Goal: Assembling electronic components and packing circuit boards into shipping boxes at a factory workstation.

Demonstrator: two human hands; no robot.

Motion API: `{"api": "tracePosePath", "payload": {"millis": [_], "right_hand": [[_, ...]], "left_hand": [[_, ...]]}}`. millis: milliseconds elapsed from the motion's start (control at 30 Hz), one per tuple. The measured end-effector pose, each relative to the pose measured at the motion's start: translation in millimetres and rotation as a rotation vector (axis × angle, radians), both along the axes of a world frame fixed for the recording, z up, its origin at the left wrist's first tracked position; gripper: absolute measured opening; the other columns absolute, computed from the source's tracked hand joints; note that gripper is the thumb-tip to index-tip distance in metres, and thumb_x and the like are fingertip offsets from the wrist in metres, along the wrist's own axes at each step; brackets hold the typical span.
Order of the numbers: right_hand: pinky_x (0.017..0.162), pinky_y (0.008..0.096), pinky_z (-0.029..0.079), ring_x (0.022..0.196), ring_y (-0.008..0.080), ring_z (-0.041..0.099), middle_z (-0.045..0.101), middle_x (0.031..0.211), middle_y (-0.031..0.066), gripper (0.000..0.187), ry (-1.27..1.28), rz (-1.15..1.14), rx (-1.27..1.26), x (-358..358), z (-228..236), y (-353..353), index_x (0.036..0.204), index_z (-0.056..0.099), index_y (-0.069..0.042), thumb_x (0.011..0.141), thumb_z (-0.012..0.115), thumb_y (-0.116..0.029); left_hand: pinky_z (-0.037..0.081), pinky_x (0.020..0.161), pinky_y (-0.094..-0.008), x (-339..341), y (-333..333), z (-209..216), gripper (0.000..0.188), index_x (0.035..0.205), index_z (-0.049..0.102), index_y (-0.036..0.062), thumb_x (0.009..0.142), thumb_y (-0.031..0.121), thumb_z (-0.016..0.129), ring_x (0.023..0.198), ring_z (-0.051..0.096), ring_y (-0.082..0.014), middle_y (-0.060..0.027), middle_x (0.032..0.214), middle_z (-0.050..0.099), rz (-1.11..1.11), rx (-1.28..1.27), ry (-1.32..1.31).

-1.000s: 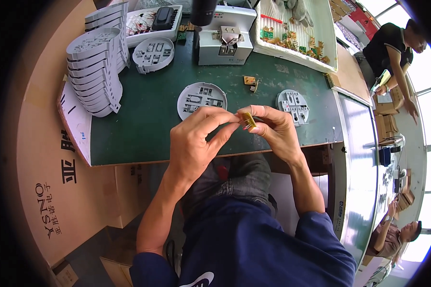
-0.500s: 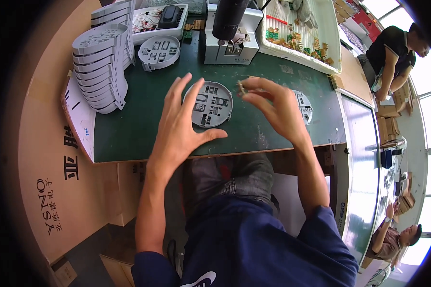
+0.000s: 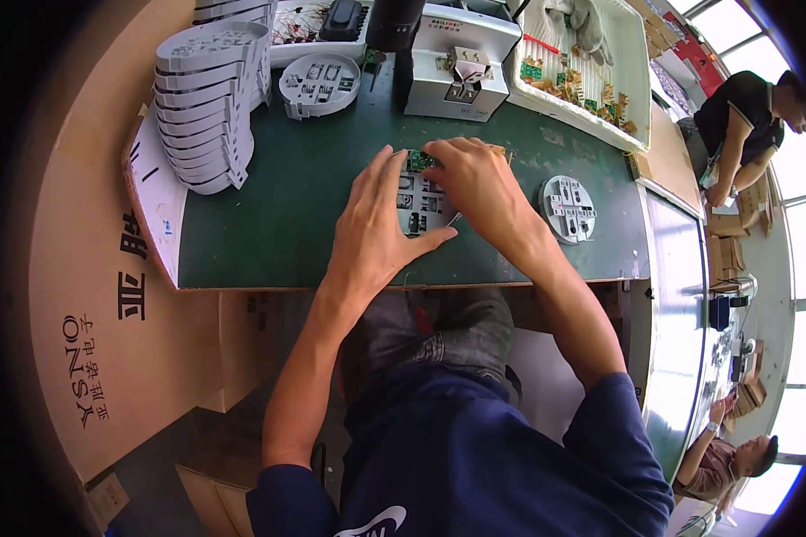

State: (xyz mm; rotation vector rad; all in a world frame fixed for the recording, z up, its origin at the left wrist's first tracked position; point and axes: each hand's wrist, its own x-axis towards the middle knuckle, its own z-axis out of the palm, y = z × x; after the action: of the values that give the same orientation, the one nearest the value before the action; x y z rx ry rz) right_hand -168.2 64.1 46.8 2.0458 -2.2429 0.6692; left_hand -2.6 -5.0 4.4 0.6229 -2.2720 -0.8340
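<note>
A round grey plastic housing (image 3: 408, 199) with molded compartments lies on the green tabletop between my hands. My left hand (image 3: 367, 224) curves around its left side, fingers along the far left rim and thumb stretched along the near edge. Over the far part of the housing, my right hand (image 3: 485, 183) pinches a small green circuit board (image 3: 420, 161) with its fingertips. The right fingers hide part of the board and the housing's right side. I cannot tell whether the board is seated in the housing.
Stacked grey housings (image 3: 201, 121) stand at the left, with a single housing (image 3: 321, 85) beside them. A white machine (image 3: 457, 85) is at the back. A white tray (image 3: 636, 134) holds several small boards. Another round grey part (image 3: 568, 210) lies right. Two people sit further right.
My right hand has brought the small board leftward onto the far part of the housing. My left hand has moved right and closed in around the housing's side. The view has shifted slightly.
</note>
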Motion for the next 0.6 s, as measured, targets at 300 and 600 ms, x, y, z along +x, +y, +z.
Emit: {"api": "tracePosePath", "payload": {"millis": [300,600], "right_hand": [[0.082,0.0428,0.055,0.102,0.0358,0.065,0.068,0.108,0.0171,0.026,0.030,-0.026,0.024,5.6,-1.2,9.6,0.113,0.065,-0.001,0.087,0.068,-0.007],[0.091,0.0386,0.054,0.104,0.0320,0.066,0.066,0.120,0.0184,0.034,0.026,0.076,-0.231,-17.5,5.1,8.0,0.123,0.064,-0.001,0.092,0.070,-0.014]], "left_hand": [[0.042,0.111,-0.0462,0.1,0.7,-1.2,0.091,0.142,0.049,-0.0010,0.072,0.042,0.088,0.135,0.047,-0.0395,-0.0233,0.150,0.044,0.008,-0.014,-0.013],[0.043,0.109,-0.0465,-0.2,0.8,-2.1,0.084,0.140,0.050,-0.0012,0.076,0.042,0.084,0.133,0.046,-0.0386,-0.0199,0.150,0.042,0.017,-0.086,-0.069]]}}
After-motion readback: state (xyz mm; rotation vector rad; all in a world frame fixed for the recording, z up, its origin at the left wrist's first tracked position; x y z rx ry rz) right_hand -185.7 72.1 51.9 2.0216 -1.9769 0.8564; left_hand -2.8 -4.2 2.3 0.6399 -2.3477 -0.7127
